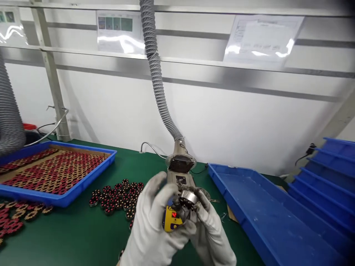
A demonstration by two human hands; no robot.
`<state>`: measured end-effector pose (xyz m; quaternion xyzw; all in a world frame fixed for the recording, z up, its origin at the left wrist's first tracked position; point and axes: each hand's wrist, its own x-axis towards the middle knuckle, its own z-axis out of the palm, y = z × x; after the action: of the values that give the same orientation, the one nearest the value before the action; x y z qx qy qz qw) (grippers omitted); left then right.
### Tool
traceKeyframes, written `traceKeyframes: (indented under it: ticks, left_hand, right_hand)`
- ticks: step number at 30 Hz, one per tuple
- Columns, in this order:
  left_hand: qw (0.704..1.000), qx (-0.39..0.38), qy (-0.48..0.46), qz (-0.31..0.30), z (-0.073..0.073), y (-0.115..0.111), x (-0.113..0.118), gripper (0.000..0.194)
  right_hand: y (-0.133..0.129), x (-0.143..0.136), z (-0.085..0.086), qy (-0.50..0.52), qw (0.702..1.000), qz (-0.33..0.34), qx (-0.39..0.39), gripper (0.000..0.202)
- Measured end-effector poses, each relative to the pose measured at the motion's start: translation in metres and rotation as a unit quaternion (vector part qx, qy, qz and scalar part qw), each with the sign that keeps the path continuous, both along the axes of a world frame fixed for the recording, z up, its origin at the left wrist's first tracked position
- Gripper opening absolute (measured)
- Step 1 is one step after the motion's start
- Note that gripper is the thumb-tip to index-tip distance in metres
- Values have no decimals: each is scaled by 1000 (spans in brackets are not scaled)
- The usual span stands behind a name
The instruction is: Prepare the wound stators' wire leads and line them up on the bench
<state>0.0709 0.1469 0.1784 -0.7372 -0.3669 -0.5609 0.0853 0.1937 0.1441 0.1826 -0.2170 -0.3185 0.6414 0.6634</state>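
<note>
Both my hands wear white gloves with darkened fingertips and meet in front of me at the lower centre. Between their fingertips is a small round metal part with a shiny silver rim and a dark, partly hidden inside. My right hand pinches it from the right side. My left hand curls in from the left, its fingertips against the part's left and lower side. Behind the left fingers shows a yellow device with a red lit display. Small round wound cores, black with reddish and copper segments, lie left of my hands.
A blue tray at left holds rows of reddish and copper cores; more lie before it. At right are a blue tray and stacked blue trays. A grey hose descends to a metal hood behind my hands.
</note>
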Motion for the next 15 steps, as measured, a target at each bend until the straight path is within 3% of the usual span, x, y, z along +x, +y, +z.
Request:
traceKeyframes:
  ticks: [2, 4, 6, 9, 12, 15]
  left_hand:
    - [994, -90, -20, -62, -2, 5, 2, 58]
    - [983, -135, -29, -124, -3, 9, -1, 43]
    - [985, -110, -29, -126, -4, 12, -4, 31]
    - [996, -29, 11, -82, -5, 14, -10, 24]
    - [992, -45, -11, -114, -8, 14, -15, 24]
    - [989, -54, -8, -135, -10, 14, -19, 22]
  right_hand:
    - [0, 6, 1, -9, 1000, 7, -2, 31]
    - [2, 6, 0, -12, 999, 32, -1, 30]
    - [4, 3, -2, -26, 999, 31, 13, 28]
    - [7, -4, -4, -82, 996, 26, 34, 28]
    - [8, -5, -6, -86, 995, 41, 22, 25]
    - [9, 3, -5, -159, 984, 20, 77, 30]
